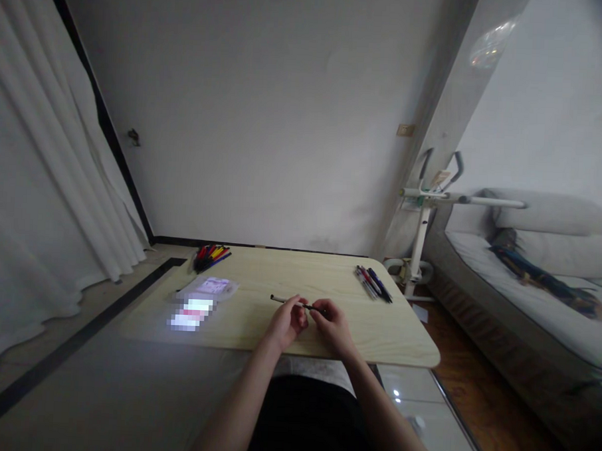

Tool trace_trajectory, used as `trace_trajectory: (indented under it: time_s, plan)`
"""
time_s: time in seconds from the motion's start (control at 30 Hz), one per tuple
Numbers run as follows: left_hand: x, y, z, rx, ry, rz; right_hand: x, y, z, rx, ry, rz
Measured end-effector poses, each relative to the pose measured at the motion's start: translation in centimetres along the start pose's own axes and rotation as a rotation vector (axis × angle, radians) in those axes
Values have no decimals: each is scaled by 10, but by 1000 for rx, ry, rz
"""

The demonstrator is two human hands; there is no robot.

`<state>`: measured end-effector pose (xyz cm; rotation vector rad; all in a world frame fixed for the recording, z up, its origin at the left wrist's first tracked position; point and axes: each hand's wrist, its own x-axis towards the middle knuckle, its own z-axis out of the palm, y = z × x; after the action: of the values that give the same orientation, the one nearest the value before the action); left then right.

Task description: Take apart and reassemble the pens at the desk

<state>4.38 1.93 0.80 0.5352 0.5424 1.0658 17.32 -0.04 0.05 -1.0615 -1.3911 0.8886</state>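
Observation:
Both my hands meet over the near middle of a light wooden table. Between them they hold a thin dark pen that lies almost level, its tip pointing left. My left hand pinches the pen near its middle with curled fingers. Closed on the pen's right end is my right hand. Both hands hover just above the tabletop.
A bundle of red, yellow and dark pens lies at the far left corner. Several more pens lie at the far right. Small plastic packets sit left of my hands. A sofa and a white exercise machine stand to the right.

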Motion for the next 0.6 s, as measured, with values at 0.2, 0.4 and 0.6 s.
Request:
trace_trajectory:
  time_s: [0.2,0.4,0.6]
  plan:
    - [-1,3,3,-70,64,-33,0,0,1,37,-35,34]
    - [0,6,2,-154,55,-44,1,3,0,1,-42,38]
    - [-4,7,-2,-244,29,-45,0,3,1,-55,-77,-11]
